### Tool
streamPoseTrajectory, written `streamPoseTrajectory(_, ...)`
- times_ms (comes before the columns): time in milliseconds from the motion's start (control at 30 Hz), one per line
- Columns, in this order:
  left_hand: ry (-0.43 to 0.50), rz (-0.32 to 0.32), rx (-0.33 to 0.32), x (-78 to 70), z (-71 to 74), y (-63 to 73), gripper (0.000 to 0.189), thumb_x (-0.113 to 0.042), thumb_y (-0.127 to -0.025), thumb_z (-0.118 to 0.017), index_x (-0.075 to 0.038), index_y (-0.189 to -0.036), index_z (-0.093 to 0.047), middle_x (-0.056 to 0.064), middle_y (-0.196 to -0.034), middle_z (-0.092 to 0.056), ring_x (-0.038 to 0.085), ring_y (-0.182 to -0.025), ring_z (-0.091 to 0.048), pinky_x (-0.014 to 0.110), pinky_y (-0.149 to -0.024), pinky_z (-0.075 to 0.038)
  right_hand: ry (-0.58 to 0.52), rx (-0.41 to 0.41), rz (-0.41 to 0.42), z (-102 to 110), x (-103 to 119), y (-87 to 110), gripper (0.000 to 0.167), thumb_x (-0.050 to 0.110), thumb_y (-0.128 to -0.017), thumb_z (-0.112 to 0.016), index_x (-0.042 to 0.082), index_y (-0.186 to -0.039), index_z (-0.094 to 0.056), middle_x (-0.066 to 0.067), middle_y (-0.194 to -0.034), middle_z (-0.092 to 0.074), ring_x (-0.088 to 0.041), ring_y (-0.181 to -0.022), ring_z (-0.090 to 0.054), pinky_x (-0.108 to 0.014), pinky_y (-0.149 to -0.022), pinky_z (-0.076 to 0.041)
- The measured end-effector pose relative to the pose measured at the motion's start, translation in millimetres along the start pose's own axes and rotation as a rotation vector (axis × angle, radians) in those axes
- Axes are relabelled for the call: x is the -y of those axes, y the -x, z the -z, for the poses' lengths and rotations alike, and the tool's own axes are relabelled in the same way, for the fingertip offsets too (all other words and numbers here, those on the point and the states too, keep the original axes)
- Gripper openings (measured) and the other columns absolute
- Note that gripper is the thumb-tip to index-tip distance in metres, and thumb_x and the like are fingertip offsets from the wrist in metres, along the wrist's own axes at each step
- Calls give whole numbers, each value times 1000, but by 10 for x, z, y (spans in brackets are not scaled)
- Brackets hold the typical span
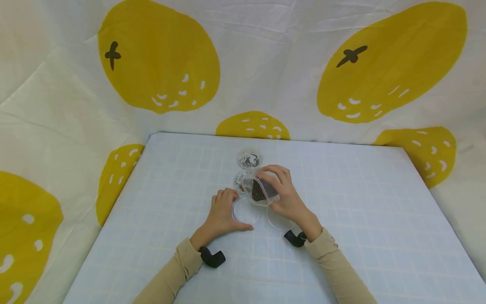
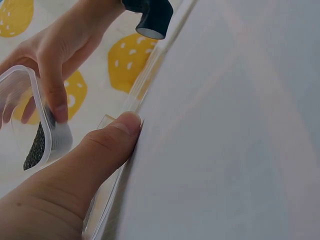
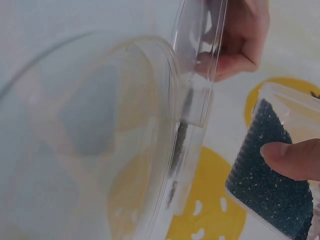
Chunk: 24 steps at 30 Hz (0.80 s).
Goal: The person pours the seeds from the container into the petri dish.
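My right hand (image 1: pixel 284 194) grips a clear plastic tub (image 1: pixel 271 191) tipped on its side, its mouth toward the left. Dark seed-like grains (image 3: pixel 260 165) lie banked against the tub's lower wall. With thumb and fingers spread around opposite sides, my left hand (image 1: pixel 222 215) holds a clear round dish (image 1: pixel 248 213) on the table. In the left wrist view its thumb (image 2: pixel 107 142) presses at the dish's edge. The tipped tub overlaps the far side of this dish in the head view.
Behind it stand two more round dishes, a farther one (image 1: pixel 238 160) and a nearer one (image 1: pixel 234 182), both holding dark and white bits. Another clear round piece (image 1: pixel 279 220) lies under the right wrist. A pale checked cloth (image 1: pixel 360 211) covers the table; a fruit-print curtain (image 1: pixel 265 63) hangs behind.
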<state>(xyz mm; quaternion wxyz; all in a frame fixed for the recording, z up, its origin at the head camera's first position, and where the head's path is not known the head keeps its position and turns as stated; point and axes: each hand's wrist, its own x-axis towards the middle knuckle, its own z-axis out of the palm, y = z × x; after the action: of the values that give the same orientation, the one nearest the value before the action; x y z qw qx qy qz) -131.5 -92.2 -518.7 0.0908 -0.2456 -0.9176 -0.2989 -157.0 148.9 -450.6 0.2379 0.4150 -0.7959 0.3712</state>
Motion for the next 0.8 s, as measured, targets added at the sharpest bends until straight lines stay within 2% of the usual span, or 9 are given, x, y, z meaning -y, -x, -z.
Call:
streamPoseTrajectory(467,20,3,9,-26,15,-8,94,-67,-50,-90,-8,-111,-47,1,-108,-45,20,-95,-38,35,-79,-31,15,14,27,-10,15,-13,90,-21,-53,-51,12,-137,-53,-16,-139,-47,-35,-128,-38,-50,-106,-30)
streamPoseTrajectory(800,16,16,17,-5,1,-1,94,-68,-51,-89,-11,-112,-45,-1,-108,-43,19,-94,-36,34,-79,-30,28,18,4,-23,-30,14,88,-19,-55,-59,12,-137,-53,-16,-139,-46,-35,-129,-37,-49,-108,-29)
